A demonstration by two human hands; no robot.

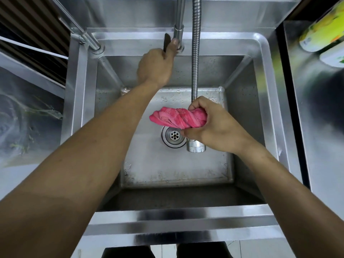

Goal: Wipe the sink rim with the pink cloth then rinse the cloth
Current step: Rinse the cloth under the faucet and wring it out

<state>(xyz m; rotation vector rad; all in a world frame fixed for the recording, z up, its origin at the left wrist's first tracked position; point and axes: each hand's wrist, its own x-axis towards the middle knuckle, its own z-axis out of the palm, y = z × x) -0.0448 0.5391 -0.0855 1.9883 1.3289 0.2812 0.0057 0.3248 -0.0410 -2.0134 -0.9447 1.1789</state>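
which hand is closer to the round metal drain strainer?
Right. The right hand, gripping the twisted pink cloth, is just beside the round metal drain strainer; the left hand is at the dark tap handle.

No legible text, brand, number or sign found. The yellow-green bottle (323, 28) at the upper right carries a printed label, but its markings are too blurred to read.

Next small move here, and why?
Probably turn the dark tap lever with the left hand already on it: the right hand holds the bunched pink cloth near the flexible metal spout, and no water shows yet.
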